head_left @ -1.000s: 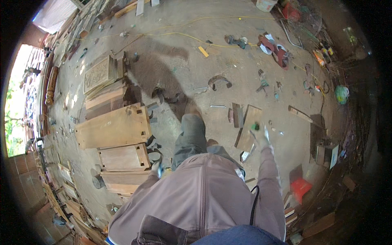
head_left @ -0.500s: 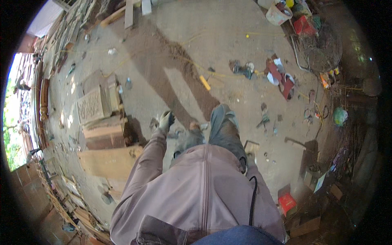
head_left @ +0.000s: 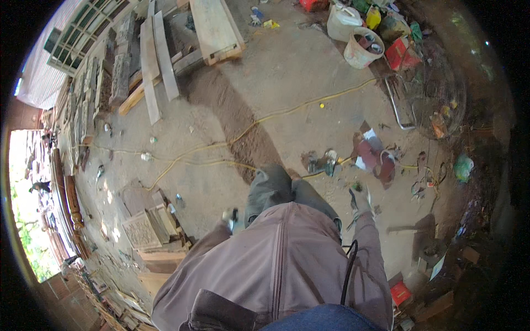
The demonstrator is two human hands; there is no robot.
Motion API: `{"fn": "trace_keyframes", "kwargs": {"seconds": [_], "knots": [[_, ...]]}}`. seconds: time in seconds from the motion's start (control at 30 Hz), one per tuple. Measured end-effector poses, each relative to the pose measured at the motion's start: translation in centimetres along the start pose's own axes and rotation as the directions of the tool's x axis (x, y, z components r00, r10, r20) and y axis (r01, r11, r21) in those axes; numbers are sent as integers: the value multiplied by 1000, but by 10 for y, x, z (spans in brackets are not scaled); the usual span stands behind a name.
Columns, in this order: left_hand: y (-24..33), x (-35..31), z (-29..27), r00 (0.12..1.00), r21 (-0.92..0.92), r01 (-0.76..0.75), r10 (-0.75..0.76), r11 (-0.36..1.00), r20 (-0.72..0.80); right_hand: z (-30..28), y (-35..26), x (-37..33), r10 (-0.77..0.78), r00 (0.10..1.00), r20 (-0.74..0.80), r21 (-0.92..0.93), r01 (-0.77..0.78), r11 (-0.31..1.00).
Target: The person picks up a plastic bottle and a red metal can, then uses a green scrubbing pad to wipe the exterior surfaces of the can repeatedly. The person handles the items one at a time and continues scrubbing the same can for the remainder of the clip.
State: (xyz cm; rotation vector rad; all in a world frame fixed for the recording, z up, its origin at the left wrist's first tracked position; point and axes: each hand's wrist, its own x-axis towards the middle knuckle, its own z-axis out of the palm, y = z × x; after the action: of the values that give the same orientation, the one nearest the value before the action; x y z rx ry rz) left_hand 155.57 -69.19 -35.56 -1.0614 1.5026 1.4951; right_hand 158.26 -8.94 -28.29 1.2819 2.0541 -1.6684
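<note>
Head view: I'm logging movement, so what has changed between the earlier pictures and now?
The person has moved forward, nearer the grey planks. The left hand has swung back; the right hand, hidden half a second ago, shows again. No grasp or release is clear. The carved panel and yellow cord stay put.

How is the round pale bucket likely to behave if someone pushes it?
The pale bucket probably keeps its shape, as its round rim looks rigid. It may feel heavier than an empty one, because things lie inside.
</note>
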Motion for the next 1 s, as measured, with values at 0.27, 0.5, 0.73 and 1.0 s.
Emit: {"fn": "trace_keyframes", "kwargs": {"seconds": [0.27,0.5,0.73,1.0], "knots": [[149,48,-21,946,-245,253,-292,936,-140,122,-250,221,-384,923,-6,-555,316,769],[560,190,67,928,-442,-343,372,829,-22,183,-275,298,-124,991,-51,-248,108,963],[952,324,188,802,-102,-596,596,797,-33,164,-344,385,256,967,-16,318,-237,918],[1033,390,336,976,205,-215,203,955,81,169,-491,625,287,958,-31,278,-267,923]]}}
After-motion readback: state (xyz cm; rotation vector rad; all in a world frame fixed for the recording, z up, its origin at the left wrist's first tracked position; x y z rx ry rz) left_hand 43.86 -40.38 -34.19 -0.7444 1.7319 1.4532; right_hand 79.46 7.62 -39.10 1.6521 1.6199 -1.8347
